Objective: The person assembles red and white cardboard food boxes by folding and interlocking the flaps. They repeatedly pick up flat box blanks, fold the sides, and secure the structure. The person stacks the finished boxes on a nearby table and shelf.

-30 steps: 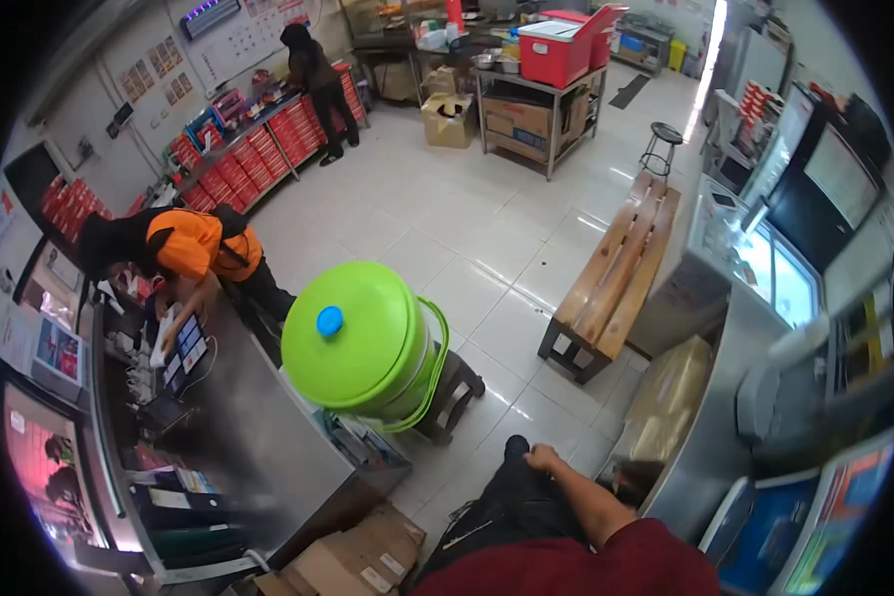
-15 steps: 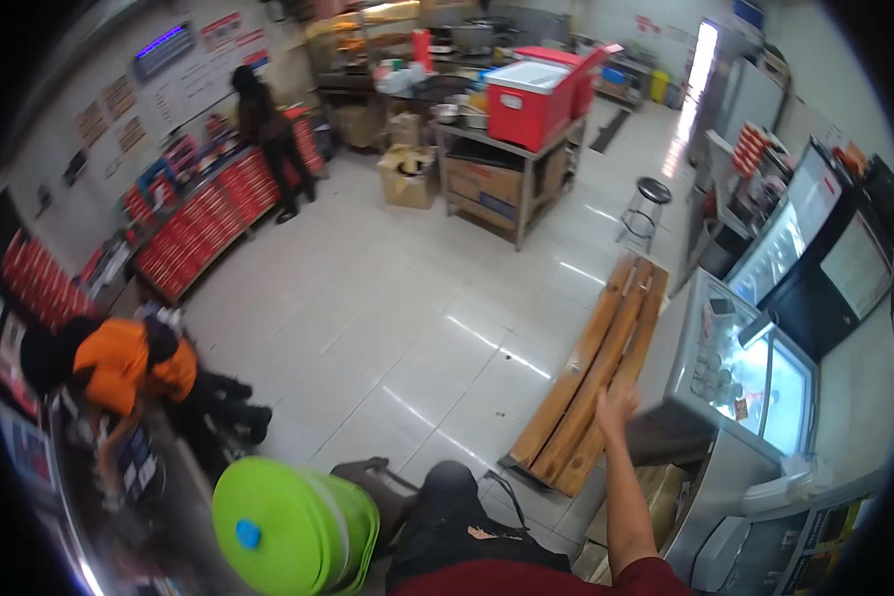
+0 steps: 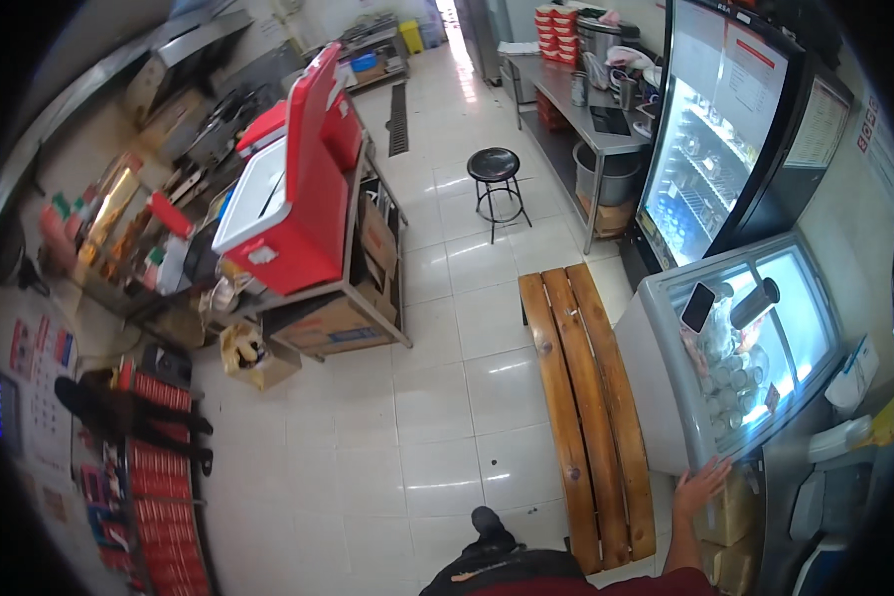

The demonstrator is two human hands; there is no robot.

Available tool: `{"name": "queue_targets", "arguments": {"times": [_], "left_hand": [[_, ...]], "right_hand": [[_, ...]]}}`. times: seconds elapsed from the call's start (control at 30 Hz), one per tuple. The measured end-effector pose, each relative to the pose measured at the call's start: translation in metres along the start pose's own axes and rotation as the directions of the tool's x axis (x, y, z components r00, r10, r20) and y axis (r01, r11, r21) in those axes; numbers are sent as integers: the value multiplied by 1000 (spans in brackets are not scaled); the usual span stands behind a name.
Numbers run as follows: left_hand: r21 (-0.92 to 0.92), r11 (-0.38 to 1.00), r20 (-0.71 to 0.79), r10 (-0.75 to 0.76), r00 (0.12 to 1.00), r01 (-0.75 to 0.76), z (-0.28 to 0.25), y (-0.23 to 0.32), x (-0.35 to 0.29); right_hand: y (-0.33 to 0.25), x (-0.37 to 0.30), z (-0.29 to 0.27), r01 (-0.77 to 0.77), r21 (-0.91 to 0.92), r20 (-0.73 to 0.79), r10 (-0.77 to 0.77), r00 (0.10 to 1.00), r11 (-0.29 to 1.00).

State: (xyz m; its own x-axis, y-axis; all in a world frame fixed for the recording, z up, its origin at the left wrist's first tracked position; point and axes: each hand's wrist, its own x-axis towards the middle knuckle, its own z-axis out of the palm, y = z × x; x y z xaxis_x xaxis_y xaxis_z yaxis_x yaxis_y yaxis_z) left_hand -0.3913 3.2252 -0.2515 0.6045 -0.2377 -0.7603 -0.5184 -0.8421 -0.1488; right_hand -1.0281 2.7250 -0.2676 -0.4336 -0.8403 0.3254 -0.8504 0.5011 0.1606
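Right hand [image 3: 702,487] now touching chest freezer [image 3: 666,397] corner; green bin gone.

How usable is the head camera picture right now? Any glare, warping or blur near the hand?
Head view: strong fisheye warp, with a black rim and straight edges bowed, as on the wooden bench. The lit freezer lid and fridge door glare nearly white, and the floor tiles carry bright reflections. The right hand at the freezer's corner looks reasonably sharp; the left hand is out of view.

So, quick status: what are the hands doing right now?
Right hand open, touching the chest freezer corner. Left hand out of view. Wooden bench alongside.
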Motion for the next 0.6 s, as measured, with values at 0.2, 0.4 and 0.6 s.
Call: {"name": "queue_targets", "arguments": {"times": [0.2, 0.4, 0.6], "left_hand": [[-514, 738, -470, 184, 863, -437, -392, 163, 242], [-638, 617, -307, 345, 887, -461, -555, 430, 338], [-552, 813, 12, 230, 973, -186, -481, 488, 386]], "right_hand": [[-29, 3, -18, -174, -199, 236, 220, 947, 964], [-109, 8, 3, 53, -715, 431, 379, 819, 697], [-554, 199, 179, 240, 292, 863, -363, 352, 926]]}}
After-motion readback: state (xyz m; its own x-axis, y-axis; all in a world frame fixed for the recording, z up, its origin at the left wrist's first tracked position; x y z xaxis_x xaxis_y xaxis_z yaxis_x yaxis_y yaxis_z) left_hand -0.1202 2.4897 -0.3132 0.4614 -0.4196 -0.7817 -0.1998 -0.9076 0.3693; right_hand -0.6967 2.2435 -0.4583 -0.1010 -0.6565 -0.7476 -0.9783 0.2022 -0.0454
